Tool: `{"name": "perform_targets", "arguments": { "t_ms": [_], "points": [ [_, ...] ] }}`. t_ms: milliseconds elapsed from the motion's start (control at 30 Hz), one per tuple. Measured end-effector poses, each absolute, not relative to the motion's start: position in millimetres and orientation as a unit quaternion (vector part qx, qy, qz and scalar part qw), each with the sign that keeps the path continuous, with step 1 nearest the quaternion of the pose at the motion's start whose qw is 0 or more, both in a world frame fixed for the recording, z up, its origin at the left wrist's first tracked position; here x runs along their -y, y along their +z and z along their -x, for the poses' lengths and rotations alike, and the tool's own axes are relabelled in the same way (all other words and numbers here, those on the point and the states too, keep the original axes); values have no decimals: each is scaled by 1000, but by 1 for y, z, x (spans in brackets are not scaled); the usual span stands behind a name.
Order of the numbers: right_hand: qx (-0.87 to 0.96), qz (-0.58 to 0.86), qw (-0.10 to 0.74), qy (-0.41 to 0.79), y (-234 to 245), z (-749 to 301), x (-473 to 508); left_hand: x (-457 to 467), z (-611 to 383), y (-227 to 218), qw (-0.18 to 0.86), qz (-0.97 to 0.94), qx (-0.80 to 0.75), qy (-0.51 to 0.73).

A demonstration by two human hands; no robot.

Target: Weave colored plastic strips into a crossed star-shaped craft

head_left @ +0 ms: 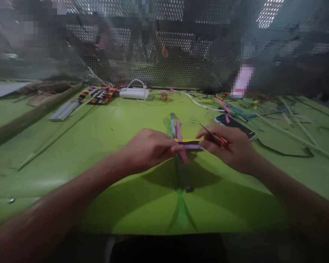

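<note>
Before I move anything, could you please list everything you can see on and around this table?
Table: one, green, across the foreground
Perforated panel: one, grey, behind the table
Orange loop: one, orange, against the panel
Crossed strips: at least six; green, grey, pink, yellow, black, purple; centre
Pointed tool: one, red handle, right of the strips' crossing
Phone: one, dark with pale edge, beyond the tool
Loose strips: many, mixed colours, right side
White block: one, white, far edge, left of centre
Woven piece: one, multicoloured, far left
Long bar: one, grey, beside the woven piece
Pole: one, brown, left side
Left hand: one, bare, on the strips
Right hand: one, bare, holding the tool
</note>
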State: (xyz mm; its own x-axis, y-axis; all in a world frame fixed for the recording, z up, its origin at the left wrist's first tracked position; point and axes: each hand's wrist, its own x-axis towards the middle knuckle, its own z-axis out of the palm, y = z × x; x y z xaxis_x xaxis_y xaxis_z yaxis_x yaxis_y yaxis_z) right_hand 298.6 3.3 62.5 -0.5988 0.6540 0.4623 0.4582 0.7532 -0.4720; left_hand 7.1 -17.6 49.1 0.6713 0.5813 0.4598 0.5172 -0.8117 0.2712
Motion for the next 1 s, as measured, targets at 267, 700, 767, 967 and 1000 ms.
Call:
{"name": "perform_targets", "arguments": {
  "t_ms": [267, 700, 767, 967, 1000],
  "points": [
    [956, 158, 245, 40, 62, -296, -7, 25, -11, 48, 63, -941, -204, 263],
    [947, 148, 278, -59, 59, -288, 5, 42, -15, 57, -15, -949, -150, 278],
    [947, 148, 278, -58, 58, -287, 6, 42, -16, 58, -2, -948, -138, 287],
    [950, 158, 268, -40, 56, -283, 7, 42, -19, 57, 27, -952, -125, 278],
    [950, 156, 267, -35, 56, -283, 7, 42, -19, 56, 26, -951, -123, 283]
  ]
}}
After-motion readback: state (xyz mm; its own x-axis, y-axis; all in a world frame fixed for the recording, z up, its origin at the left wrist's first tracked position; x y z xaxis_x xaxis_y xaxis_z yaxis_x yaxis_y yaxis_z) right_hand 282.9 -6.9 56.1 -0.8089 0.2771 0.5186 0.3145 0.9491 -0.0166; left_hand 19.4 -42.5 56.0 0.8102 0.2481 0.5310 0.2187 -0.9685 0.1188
